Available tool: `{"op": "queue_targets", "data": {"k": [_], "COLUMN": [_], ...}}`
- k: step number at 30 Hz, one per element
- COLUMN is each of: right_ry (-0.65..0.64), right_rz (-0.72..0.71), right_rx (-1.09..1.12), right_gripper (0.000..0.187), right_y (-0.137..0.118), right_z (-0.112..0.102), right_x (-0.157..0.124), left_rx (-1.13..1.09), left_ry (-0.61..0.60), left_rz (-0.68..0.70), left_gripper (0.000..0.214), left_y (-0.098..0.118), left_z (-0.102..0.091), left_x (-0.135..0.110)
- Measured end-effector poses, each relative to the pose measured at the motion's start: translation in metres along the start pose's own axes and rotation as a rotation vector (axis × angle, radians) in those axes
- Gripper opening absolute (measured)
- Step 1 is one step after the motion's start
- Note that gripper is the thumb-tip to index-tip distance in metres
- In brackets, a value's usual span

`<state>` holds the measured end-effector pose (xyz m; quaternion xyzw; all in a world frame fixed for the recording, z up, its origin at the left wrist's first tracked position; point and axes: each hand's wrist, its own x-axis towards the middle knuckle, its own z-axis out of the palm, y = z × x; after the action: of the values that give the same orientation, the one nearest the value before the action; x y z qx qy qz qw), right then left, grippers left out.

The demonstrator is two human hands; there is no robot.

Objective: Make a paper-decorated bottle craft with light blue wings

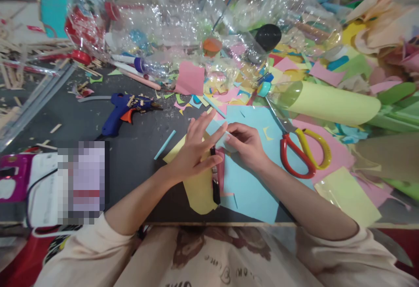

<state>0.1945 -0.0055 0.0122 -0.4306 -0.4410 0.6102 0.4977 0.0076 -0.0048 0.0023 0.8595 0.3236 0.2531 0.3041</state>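
My right hand point(247, 143) pinches a small light blue paper piece point(222, 141) between thumb and fingers. Beside it my left hand point(201, 145) has its fingers stretched out and apart, the index fingertip close to that piece; whether it touches the paper I cannot tell. Under the hands lie a large light blue sheet point(252, 195) and a yellow paper point(198, 193). A slim tool with a black handle point(215, 191), perhaps a craft knife, rests between them, its upper end partly hidden by my left hand.
Scissors point(297, 158) with red and yellow handles lie at right. A blue glue gun point(119, 112) rests at left. Clear plastic bottles point(183, 25) and paper scraps crowd the back. A rolled yellow-green paper point(337, 103) lies right; a pixelated object point(87, 182) is at left.
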Motion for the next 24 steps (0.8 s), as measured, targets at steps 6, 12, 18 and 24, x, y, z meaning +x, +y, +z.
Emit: {"op": "queue_targets", "data": {"k": [6, 12, 18, 24], "right_ry": [-0.002, 0.009, 0.005, -0.002], "right_rz": [-0.008, -0.007, 0.001, 0.048], "right_rx": [-0.050, -0.130, -0.132, -0.126], "right_gripper": [0.023, 0.020, 0.017, 0.022], "right_y": [0.0016, 0.0005, -0.0001, -0.0001], "right_z": [-0.0026, -0.0029, -0.0030, -0.0034], "right_x": [-0.0007, 0.0000, 0.0004, 0.0000], "left_rx": [0.044, 0.126, 0.175, 0.165], "left_ry": [-0.086, -0.080, -0.016, 0.004], "left_rz": [-0.029, 0.010, 0.040, 0.037], "left_gripper": [0.075, 0.085, 0.086, 0.085], "left_y": [0.0022, 0.0039, 0.0033, 0.0040], "left_z": [-0.0001, 0.0032, 0.0074, 0.0058], "left_x": [-0.0009, -0.0024, -0.0039, -0.0036]}}
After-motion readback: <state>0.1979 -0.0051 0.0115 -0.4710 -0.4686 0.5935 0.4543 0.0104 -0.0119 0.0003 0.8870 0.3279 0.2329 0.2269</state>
